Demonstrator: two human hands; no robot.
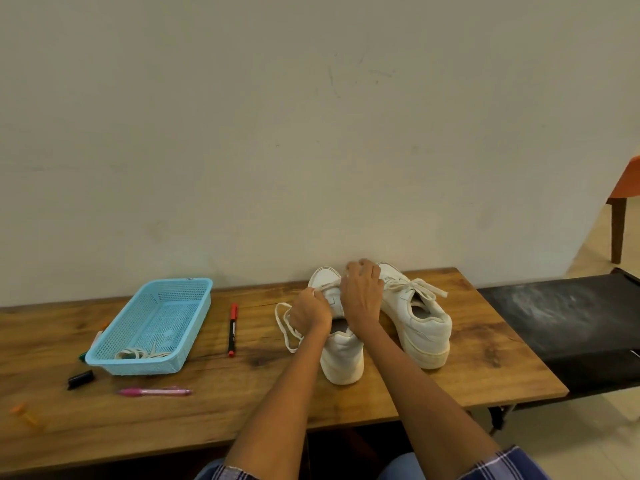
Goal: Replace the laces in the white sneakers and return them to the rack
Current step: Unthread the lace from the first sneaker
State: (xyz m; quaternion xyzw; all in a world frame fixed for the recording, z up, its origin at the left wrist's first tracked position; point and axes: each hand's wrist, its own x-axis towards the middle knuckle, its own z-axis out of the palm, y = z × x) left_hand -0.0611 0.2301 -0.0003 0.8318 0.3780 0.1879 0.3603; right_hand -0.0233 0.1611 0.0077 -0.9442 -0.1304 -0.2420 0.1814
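Two white sneakers stand heel-toward-me on the wooden table. The right sneaker has its lace tied in a bow. The left sneaker is under both hands. My left hand pinches a cream lace at the shoe's left side; the lace's loose part loops onto the table. My right hand lies over the front of the left sneaker with fingers curled; what they hold is hidden.
A light-blue plastic basket with cream laces inside sits at the left. A red-and-black marker, a pink pen and a black cap lie on the table. A black rack adjoins the right end.
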